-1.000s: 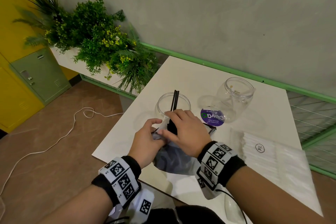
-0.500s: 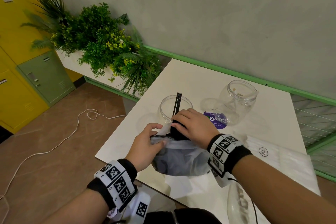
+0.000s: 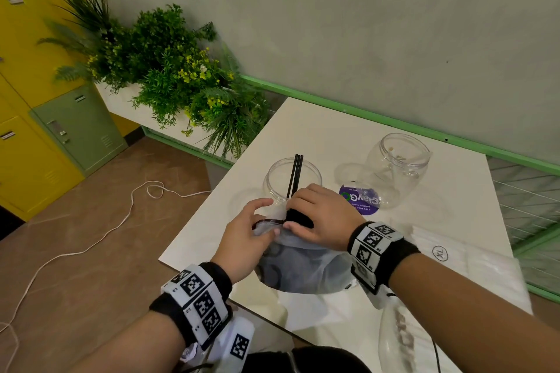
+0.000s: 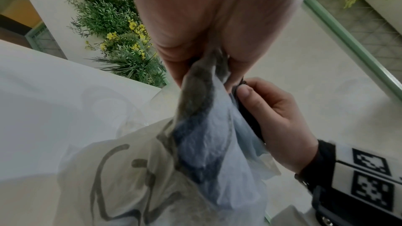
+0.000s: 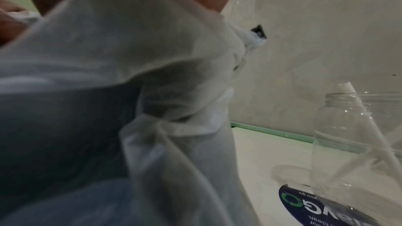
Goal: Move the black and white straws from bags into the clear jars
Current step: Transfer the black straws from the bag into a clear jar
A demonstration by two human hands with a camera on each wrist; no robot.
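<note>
Change: I am seeing the bag [image 3: 298,263] lifted higher off the worktop [image 3: 333,136] than a second ago, its belly now hanging free over the near edge; both hands have risen with it.
Meaning: I am judging this as clearing more black straws [image 3: 300,216] out of the bag, close to the near jar [image 3: 272,182].
Left hand [image 3: 247,241]: I am pinching the bag's mouth, thumb and fingers curled on the film.
Right hand [image 3: 322,216]: I am gripping a dark bundle of straws at the mouth.
Straws placed: a few black straws [image 3: 294,175] are standing slanted in the near jar.
Far jar [image 3: 398,168]: it is holding one pale straw [image 5: 361,118], leaning.
Materials: the bag is looking thin, crinkled and translucent grey; the jars are round, clear and glossy; the straws are stiff and slender.
White straws' bag [image 3: 472,263]: it is lying flat at my right, frosted.
</note>
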